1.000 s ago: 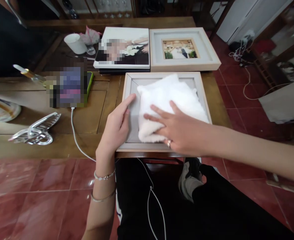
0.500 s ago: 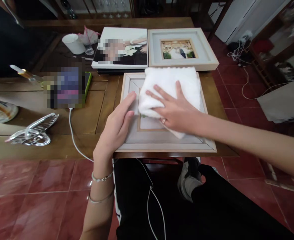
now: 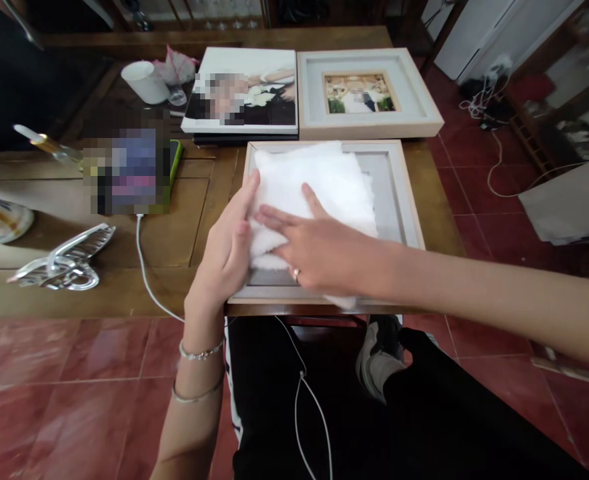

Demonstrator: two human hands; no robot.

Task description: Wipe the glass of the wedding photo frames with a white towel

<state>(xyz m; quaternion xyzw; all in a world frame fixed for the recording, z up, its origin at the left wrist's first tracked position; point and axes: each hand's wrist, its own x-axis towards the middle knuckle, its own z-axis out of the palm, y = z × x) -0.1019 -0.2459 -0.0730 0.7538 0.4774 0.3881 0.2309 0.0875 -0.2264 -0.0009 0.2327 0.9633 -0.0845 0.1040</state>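
A picture frame (image 3: 414,257) with a pale wooden border lies flat at the table's near edge. Over most of its face is spread a white cloth (image 3: 319,170), which hides the picture inside. My right hand (image 3: 319,247) lies on the cloth with its fingers spread, pressing it against the frame. Along the frame's left side rests my left hand (image 3: 229,243), its fingers stretched out and the thumb apart. The fingertips of the left hand are beside the cloth's left edge.
Behind lie a second framed photo (image 3: 369,123) and a white-edged photo panel (image 3: 254,60). On the left are a silver hair claw clip (image 3: 69,260), a phone (image 3: 134,167) on a white cable (image 3: 147,270), a dropper bottle (image 3: 49,147) and a white cup (image 3: 145,81).
My right hand has slid the white cloth left and slightly toward me across the frame, uncovering its right side. My left hand stays at the left edge, shifted only a little.
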